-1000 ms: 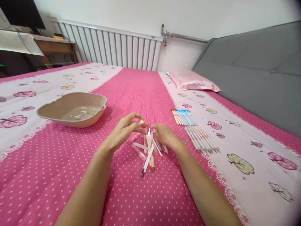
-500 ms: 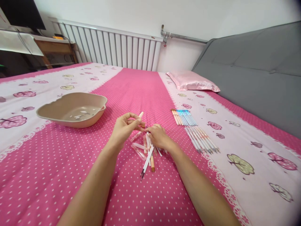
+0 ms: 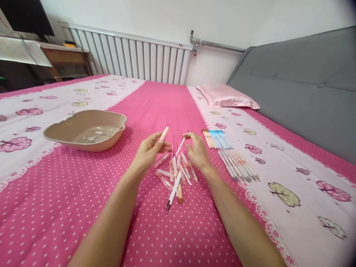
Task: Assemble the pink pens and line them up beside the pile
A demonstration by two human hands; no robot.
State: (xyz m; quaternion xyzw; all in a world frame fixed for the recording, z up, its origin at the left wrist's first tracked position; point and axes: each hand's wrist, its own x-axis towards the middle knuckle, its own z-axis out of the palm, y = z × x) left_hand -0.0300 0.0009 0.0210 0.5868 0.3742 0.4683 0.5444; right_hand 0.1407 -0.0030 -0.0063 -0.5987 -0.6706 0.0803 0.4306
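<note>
Peach tube (image 3: 164, 134) in the left hand (image 3: 151, 148), skinny white refill (image 3: 180, 146) in the right hand (image 3: 197, 152), pen bits everywhere.

So the left has the tube pinched between thumb and fingers, top end poking up at a slant, and the right has the refill gripped near its upper end, though I can't tell exactly how the fingertips close on it. The refill slopes down over the far edge of a messy heap of clear pinkish pieces (image 3: 164, 180), with some loose white refills (image 3: 174, 192) and a brown-ended peach barrel (image 3: 180, 193) at the near side, all on a pink dotted bedspread (image 3: 155, 230). Off to the right are two neat rows: orange and blue pens (image 3: 217, 138), then paler pens (image 3: 238, 164) nearer. Beige basin (image 3: 108, 144) on the left has little white scraps (image 3: 93, 138) in it.
</note>
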